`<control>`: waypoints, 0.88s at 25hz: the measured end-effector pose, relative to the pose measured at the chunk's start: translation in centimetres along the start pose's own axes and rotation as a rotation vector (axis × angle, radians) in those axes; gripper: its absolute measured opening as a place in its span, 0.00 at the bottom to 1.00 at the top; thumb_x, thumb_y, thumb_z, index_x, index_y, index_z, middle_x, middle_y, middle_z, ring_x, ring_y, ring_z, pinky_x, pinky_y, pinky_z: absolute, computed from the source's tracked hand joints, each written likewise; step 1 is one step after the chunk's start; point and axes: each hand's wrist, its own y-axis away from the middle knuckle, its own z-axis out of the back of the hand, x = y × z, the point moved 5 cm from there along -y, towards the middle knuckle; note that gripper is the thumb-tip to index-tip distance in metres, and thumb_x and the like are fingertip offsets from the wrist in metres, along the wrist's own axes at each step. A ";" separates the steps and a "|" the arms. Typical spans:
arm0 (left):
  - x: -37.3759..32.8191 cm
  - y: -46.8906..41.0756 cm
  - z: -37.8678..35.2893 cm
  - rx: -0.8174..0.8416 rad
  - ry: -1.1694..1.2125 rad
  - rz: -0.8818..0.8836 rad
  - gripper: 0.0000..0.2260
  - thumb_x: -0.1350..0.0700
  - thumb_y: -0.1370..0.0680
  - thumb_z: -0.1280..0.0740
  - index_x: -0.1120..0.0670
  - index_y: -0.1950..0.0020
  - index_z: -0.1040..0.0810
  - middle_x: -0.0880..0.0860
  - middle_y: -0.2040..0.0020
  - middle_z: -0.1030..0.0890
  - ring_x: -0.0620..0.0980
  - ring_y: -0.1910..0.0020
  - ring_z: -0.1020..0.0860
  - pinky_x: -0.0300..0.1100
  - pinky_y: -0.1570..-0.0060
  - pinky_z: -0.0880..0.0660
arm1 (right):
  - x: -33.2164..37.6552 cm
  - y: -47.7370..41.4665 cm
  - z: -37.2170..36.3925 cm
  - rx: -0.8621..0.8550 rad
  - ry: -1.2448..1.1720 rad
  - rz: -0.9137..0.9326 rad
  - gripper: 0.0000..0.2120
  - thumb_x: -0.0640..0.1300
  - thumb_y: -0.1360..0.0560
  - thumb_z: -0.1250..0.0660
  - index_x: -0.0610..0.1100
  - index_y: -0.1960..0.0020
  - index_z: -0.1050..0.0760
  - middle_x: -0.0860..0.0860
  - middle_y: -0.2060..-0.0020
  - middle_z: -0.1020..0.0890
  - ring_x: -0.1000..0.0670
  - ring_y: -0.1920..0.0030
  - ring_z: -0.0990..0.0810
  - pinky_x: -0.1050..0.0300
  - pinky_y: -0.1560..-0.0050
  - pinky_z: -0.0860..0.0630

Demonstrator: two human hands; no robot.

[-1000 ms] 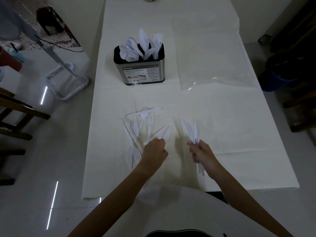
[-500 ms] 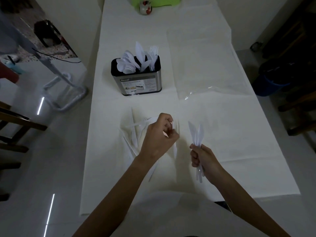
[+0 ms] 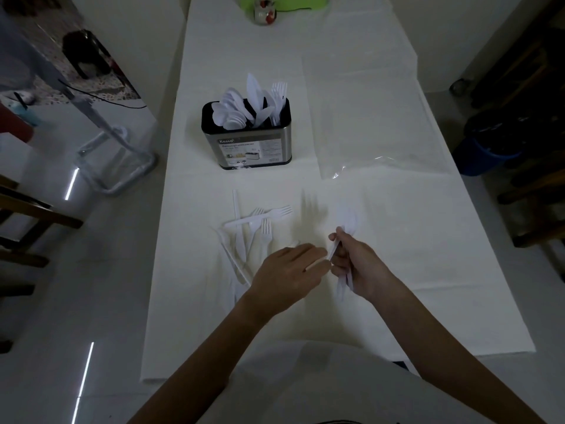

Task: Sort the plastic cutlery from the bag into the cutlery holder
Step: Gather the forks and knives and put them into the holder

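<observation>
A steel cutlery holder [image 3: 244, 148] with a black rim stands mid-table, with white spoons, knives and forks standing in it. Loose white forks and knives [image 3: 250, 228] lie in a pile in front of it. My right hand [image 3: 357, 267] is closed around a bundle of plastic knives [image 3: 348, 221], blades pointing away from me. My left hand [image 3: 287, 273] sits just left of it, fingertips touching the bundle and pinching a white knife handle against it. The clear plastic bag [image 3: 373, 123] lies flat to the right of the holder.
A white cloth covers the long table [image 3: 428, 240]. A small jar [image 3: 264, 12] and a green object [image 3: 281, 1] stand at the far end. Wooden chairs flank the table on both sides, and a blue bin [image 3: 483, 154] stands on the right.
My left hand has picked a knife from the pile, lifted it, and carried it right to the bundle in my right hand. The right hand has barely moved.
</observation>
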 end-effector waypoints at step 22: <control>4.7 3.6 -3.8 0.292 0.721 1.399 0.03 0.61 0.29 0.31 0.56 0.59 0.25 0.51 0.68 0.20 0.46 0.71 0.22 0.32 0.73 0.31 | -2.3 1.0 3.7 -0.056 0.425 0.146 0.12 0.40 0.19 0.44 0.39 0.58 0.26 0.44 0.66 0.22 0.46 0.67 0.24 0.55 0.64 0.26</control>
